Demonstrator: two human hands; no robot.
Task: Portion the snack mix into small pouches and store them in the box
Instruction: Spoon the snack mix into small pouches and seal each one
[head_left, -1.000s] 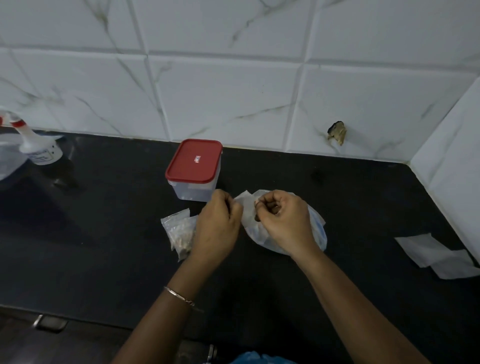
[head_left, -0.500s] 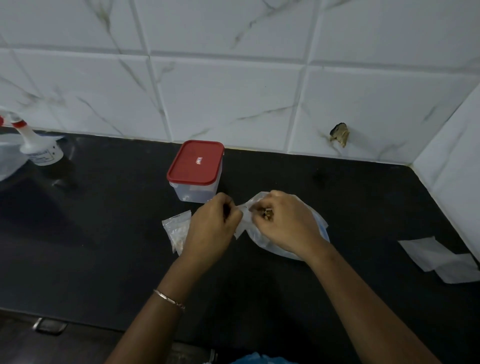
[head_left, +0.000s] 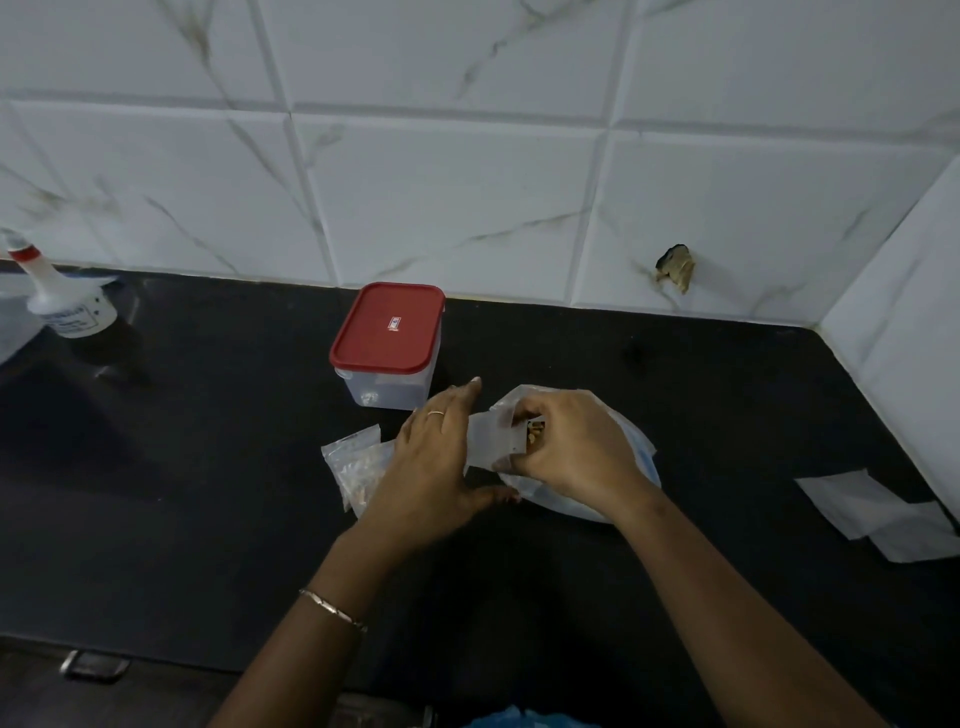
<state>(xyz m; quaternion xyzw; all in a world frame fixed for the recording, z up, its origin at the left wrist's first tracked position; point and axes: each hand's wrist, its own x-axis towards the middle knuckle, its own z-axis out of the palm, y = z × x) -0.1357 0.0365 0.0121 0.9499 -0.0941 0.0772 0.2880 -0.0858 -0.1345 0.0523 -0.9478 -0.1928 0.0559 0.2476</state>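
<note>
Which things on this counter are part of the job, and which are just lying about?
In use: small pouch at the left hand, snack pieces in the right hand, big bag, filled pouch, red-lidded box.
Lying about: spray bottle, white sheets at right, possibly spare pouches.

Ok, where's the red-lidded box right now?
In the head view the red-lidded box stands on the black counter by the tiled wall, just beyond the left hand.

A home kitchen: black stone counter (head_left: 208, 467) under white marble-patterned wall tiles (head_left: 447, 197).
</note>
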